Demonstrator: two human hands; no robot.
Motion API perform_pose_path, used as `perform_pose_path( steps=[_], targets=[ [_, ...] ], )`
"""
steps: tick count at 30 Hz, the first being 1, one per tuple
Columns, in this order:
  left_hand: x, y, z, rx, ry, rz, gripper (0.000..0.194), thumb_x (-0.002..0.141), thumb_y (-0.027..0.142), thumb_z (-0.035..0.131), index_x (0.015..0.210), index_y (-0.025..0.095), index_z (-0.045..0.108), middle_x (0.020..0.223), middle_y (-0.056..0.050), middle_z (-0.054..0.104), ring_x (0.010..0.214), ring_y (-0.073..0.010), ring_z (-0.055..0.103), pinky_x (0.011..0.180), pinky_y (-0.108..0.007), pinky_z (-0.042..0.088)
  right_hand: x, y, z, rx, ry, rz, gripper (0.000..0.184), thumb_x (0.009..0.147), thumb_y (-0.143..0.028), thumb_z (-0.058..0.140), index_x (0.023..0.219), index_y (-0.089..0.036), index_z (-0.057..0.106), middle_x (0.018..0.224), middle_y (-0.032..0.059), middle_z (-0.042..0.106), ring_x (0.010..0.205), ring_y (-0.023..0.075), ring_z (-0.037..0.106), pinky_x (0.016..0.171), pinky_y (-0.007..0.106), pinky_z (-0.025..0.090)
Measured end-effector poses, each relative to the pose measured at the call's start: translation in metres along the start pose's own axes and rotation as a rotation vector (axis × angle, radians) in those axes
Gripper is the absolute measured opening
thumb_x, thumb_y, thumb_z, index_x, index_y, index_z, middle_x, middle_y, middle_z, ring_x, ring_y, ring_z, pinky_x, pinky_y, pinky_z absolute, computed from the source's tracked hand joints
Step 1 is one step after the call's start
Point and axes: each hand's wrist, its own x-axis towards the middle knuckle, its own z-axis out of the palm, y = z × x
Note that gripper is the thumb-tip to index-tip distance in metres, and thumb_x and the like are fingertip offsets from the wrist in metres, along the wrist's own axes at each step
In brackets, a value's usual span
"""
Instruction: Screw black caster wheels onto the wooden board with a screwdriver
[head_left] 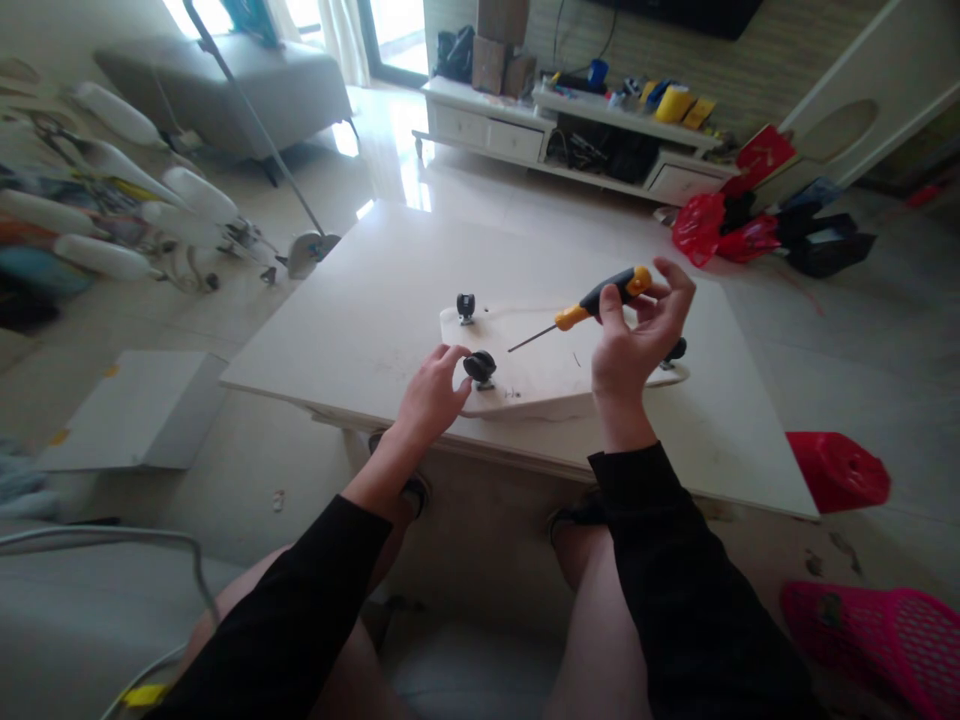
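A white panel (536, 375) with rounded corners lies on the white table (360, 310), small black caster wheels standing up on it. My left hand (435, 392) has its thumb and fingers closed on the near-left caster wheel (480, 365). Behind that one, another caster wheel (466, 305) stands at the panel's far-left corner. My right hand (637, 335) grips a yellow and black screwdriver (596, 300), its shaft slanting down to the left. The screwdriver's tip is above the panel, apart from the wheel. A caster wheel (677, 350) at the right end is partly hidden by my right hand.
A red plastic stool (840, 470) stands off the table's right end, a pink basket (885, 640) nearer me. On the floor at left is a white box (135, 410). Beyond the table are a low TV cabinet (517, 140), red bags (701, 228) and a grey bench (232, 100).
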Motion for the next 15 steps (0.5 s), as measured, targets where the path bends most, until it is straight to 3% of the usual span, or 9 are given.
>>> perform_pose_path(
  steps=[2,4,9,11,15],
  targets=[
    [0.001,-0.001,-0.003,0.015,-0.004,-0.012,0.028,0.091,0.016,0.067,0.119,0.021,0.066,0.119,-0.011,0.067,0.103,-0.0247,0.069,0.096,-0.043,0.056,0.003,0.01,-0.012,-0.007,0.034,0.047,0.053,0.087,-0.032,0.072,0.137,-0.032,0.054,0.121,0.0047,0.06,0.101,0.0192,0.066,0.074,0.036,0.064],
    [0.001,-0.004,-0.006,0.028,-0.004,-0.017,0.028,0.091,0.017,0.067,0.119,0.021,0.066,0.119,-0.012,0.067,0.103,-0.0255,0.069,0.097,-0.043,0.055,0.009,0.017,-0.029,0.019,0.071,0.1,0.045,0.083,-0.033,0.075,0.125,-0.028,0.06,0.122,0.0042,0.058,0.102,0.0184,0.066,0.079,0.04,0.067],
    [0.003,-0.016,-0.01,0.009,-0.016,-0.113,0.029,0.091,0.021,0.068,0.119,0.019,0.067,0.124,-0.014,0.068,0.103,-0.0268,0.069,0.1,-0.045,0.053,0.026,0.028,-0.088,0.113,0.28,0.271,0.048,0.069,-0.03,0.082,0.105,-0.026,0.051,0.117,-0.0006,0.056,0.104,0.0176,0.072,0.082,0.039,0.069],
    [0.005,-0.021,-0.008,-0.1,-0.01,-0.262,0.028,0.089,0.022,0.072,0.116,0.017,0.066,0.123,-0.015,0.068,0.107,-0.028,0.069,0.102,-0.045,0.053,0.031,0.034,-0.116,0.155,0.368,0.347,0.046,0.071,-0.03,0.078,0.104,-0.027,0.047,0.114,-0.0026,0.059,0.104,0.0154,0.073,0.088,0.036,0.068],
    [0.007,-0.023,0.0,-0.604,0.02,-0.787,0.032,0.082,0.016,0.081,0.107,0.017,0.062,0.109,-0.012,0.067,0.11,-0.0288,0.068,0.1,-0.046,0.056,0.034,0.057,-0.169,0.168,0.526,0.537,0.032,0.073,-0.024,0.067,0.1,-0.024,0.049,0.107,-0.0035,0.062,0.095,0.0103,0.073,0.088,0.027,0.065]
  ],
)
